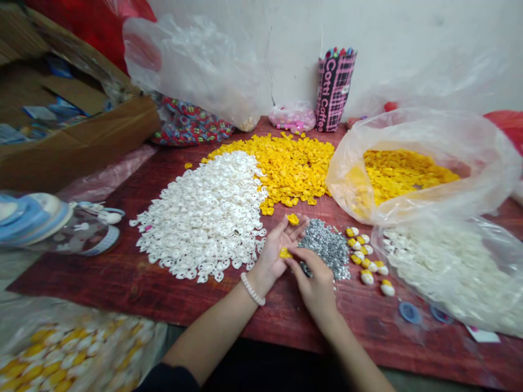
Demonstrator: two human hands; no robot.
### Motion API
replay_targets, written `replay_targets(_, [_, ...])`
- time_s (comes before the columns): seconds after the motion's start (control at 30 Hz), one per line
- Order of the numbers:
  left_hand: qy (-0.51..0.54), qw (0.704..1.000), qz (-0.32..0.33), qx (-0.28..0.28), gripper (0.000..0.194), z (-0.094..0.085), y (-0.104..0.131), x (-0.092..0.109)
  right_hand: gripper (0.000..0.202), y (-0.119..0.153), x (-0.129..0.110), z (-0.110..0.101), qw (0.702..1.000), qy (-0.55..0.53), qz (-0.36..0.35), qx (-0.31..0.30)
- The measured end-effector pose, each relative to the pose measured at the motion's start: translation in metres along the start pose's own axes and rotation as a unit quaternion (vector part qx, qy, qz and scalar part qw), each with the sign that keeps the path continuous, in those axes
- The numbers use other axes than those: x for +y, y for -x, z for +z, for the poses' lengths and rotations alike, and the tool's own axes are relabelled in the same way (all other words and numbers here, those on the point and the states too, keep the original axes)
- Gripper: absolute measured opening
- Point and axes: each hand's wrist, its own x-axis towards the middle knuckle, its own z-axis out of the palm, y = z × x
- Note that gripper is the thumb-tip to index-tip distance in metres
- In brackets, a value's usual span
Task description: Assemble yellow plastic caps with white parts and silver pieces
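My left hand [274, 247] is turned palm up, its fingers a little curled, with a small yellow plastic piece [293, 219] held at the fingertips. Over that palm, my right hand [314, 283] pinches a second yellow plastic piece [285, 253] between thumb and forefinger. Beyond the hands spreads a heap of yellow pieces [292, 169]. A large heap of white face-like plastic pieces [204, 218] lies to the left. Small silvery parts [327, 250] are piled just behind my right hand. Several joined yellow-and-white pieces [366, 276] lie right of them.
An open clear bag [347, 169] of yellow pieces and another bag [457, 261] of white pieces stand right. At left are a cardboard box [81, 130] and a clear bottle [77, 231]. A plaid bag [335, 90] stands by the wall. Blue rings [409, 312] lie front right.
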Motion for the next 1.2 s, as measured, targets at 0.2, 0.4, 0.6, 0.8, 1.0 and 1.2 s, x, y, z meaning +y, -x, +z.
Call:
replay_targets(0.2, [0.004,1.000,0.013,-0.006,0.018,0.002,0.002,0.000,0.023,-0.001,0.002,-0.002,0.998,0.035,-0.035,-0.034])
replay_targets(0.4, [-0.017,0.997,0.064,-0.040,0.011,0.000,0.003,-0.010,0.022,-0.040,-0.012,-0.049,0.998,0.030,-0.020,0.057])
replay_targets(0.6, [-0.082,0.992,0.078,-0.049,0.021,0.003,0.006,-0.011,0.027,-0.075,0.004,-0.059,0.992,0.058,-0.099,-0.051])
replay_targets(0.8, [-0.148,0.985,0.079,-0.045,0.020,0.002,0.005,-0.012,0.026,-0.073,0.020,-0.059,0.989,0.047,-0.108,-0.090])
replay_targets(1.0, [-0.163,0.984,0.065,-0.037,0.017,0.002,0.005,-0.017,0.030,-0.068,0.023,-0.066,0.989,0.036,-0.114,-0.091])
replay_targets(1.2, [-0.195,0.978,0.067,-0.016,0.017,0.001,0.004,-0.019,0.030,-0.068,0.024,-0.070,0.988,0.046,-0.101,-0.111])
